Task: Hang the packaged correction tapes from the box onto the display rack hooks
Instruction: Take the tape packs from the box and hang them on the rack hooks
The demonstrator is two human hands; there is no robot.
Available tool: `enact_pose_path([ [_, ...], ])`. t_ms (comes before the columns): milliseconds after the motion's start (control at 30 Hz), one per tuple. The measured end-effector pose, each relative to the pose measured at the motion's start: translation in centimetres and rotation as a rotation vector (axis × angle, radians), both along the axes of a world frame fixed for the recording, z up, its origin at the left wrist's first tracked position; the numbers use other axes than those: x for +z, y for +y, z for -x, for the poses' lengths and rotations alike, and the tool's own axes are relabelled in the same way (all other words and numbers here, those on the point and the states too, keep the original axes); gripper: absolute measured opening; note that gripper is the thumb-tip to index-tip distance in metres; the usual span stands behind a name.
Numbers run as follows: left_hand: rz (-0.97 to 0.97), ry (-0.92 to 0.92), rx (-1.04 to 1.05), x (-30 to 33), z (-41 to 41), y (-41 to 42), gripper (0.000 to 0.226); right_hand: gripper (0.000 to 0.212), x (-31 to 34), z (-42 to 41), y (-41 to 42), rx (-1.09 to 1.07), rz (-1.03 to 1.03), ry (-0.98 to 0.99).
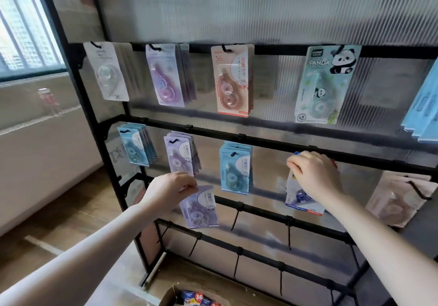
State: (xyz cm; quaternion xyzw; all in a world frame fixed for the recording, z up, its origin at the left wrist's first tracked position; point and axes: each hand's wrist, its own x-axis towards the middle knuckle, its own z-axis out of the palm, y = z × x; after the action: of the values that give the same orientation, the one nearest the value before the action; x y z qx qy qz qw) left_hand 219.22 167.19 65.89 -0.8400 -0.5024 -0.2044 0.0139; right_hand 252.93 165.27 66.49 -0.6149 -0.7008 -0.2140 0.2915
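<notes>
Two pkgs held: left hand (171,188) pinches purple pack (200,207), right hand (312,175) grips blue-white pack (302,199); risk: hole misses hook, drops.

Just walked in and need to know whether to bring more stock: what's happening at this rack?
A person is stocking the display rack with packaged correction tapes. The left hand pinches a purple pack by its top, below the purple packs already hanging on the middle bar. The right hand grips the top of a blue-and-white pack at a hook on that bar. The lower hooks are bare, and the cardboard box below holds more packs.
</notes>
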Motion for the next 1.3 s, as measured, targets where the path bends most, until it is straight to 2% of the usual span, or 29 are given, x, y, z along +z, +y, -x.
enact_pose_path([
  [200,-0.024,-0.041,-0.024,-0.5,5.2,3.1,0.016,0.002,0.2,7.8,3.3,0.080,-0.005,-0.004],
  [433,-0.072,-0.114,-0.191,-1.0,10.9,9.4,0.037,0.005,-0.8,16.1,7.4,0.099,-0.077,0.002],
  [567,-0.170,-0.136,-0.289,-1.3,13.6,12.9,0.028,0.005,-0.9,19.8,9.4,0.056,-0.118,0.005],
  [667,-0.141,-0.156,-0.333,-2.1,15.3,14.7,0.021,0.006,-1.7,22.0,10.6,0.037,-0.089,0.003],
  [767,-0.135,-0.160,-0.319,-3.6,16.7,15.8,0.028,0.007,-3.1,23.5,11.3,0.033,-0.057,0.018],
  [1033,-0.049,-0.143,-0.244,-6.0,18.2,17.0,0.022,0.008,-5.9,25.7,12.3,0.073,-0.003,0.008],
  [1167,-0.003,-0.160,-0.203,-7.4,19.1,16.3,0.037,0.014,-7.7,26.5,13.3,0.127,0.044,0.038],
  [1300,-0.008,-0.104,-0.172,-8.2,21.4,15.5,0.034,0.013,-10.2,29.1,13.6,0.162,0.084,0.091],
])
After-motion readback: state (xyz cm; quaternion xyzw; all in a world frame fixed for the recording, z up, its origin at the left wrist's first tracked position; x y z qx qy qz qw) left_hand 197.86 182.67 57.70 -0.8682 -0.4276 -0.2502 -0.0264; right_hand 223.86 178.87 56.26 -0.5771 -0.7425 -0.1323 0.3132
